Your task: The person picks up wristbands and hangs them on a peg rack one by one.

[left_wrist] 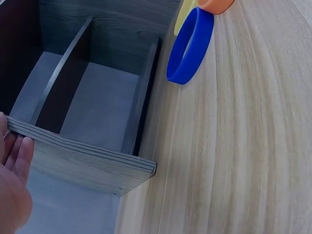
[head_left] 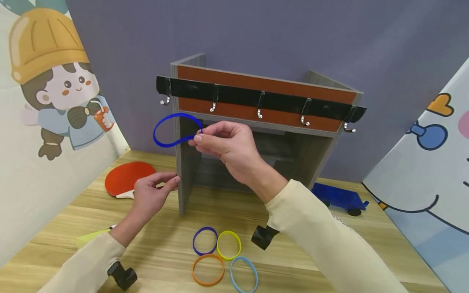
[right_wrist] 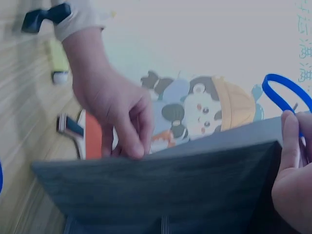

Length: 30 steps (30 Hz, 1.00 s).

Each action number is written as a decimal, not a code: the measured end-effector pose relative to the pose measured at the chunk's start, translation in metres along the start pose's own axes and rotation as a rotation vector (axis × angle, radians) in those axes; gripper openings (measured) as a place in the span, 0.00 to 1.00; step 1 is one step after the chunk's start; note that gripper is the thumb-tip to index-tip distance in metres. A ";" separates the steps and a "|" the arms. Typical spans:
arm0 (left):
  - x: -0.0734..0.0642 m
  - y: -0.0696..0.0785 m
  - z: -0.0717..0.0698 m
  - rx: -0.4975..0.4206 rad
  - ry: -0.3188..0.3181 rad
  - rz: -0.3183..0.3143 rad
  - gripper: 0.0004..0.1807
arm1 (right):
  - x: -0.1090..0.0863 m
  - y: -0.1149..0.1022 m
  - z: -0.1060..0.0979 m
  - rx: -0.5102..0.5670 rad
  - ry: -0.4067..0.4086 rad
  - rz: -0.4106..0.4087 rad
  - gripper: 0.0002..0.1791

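My right hand (head_left: 238, 150) pinches a blue silicone wristband (head_left: 166, 145) between thumb and fingertips. The band hangs out to the left, in front of the left end of a grey wooden shelf unit (head_left: 181, 162). Across the unit's reddish-brown upper board runs a black hook rack (head_left: 238, 93) with several silver hooks; no band hangs on them. My left hand (head_left: 152, 193) grips the front edge of the unit's left side panel, and the right wrist view shows its thumb on the panel's inner side.
Purple-blue (head_left: 194, 243), yellow (head_left: 239, 244), orange (head_left: 209, 283) and light blue (head_left: 256, 276) wristbands lie on the table before the unit. A red table tennis paddle (head_left: 126, 177) is at left, a blue wheeled toy (head_left: 340, 197) at right. Printed panels flank both sides.
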State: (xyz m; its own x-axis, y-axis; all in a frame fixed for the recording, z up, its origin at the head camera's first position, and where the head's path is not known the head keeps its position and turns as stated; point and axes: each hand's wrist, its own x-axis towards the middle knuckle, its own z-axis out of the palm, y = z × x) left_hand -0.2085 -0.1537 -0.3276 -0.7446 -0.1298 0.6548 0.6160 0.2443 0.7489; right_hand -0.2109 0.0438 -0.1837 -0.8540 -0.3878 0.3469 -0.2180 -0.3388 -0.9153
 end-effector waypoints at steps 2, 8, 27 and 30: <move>0.000 -0.001 0.000 0.007 -0.001 -0.001 0.06 | 0.002 0.001 0.007 0.030 0.006 -0.013 0.05; -0.001 -0.002 -0.001 0.013 0.004 0.049 0.06 | 0.009 0.002 0.023 0.104 0.034 -0.060 0.07; 0.000 0.001 0.001 -0.001 -0.014 0.043 0.06 | 0.016 0.014 0.022 0.104 0.145 -0.073 0.06; 0.000 0.000 0.000 -0.012 -0.009 0.036 0.06 | 0.015 0.015 0.023 0.055 0.138 -0.035 0.05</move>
State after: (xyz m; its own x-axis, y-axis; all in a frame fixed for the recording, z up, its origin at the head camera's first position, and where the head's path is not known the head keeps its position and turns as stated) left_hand -0.2082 -0.1535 -0.3277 -0.7240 -0.1128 0.6805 0.6456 0.2369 0.7260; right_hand -0.2163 0.0133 -0.1871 -0.9042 -0.2542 0.3433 -0.2257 -0.3981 -0.8892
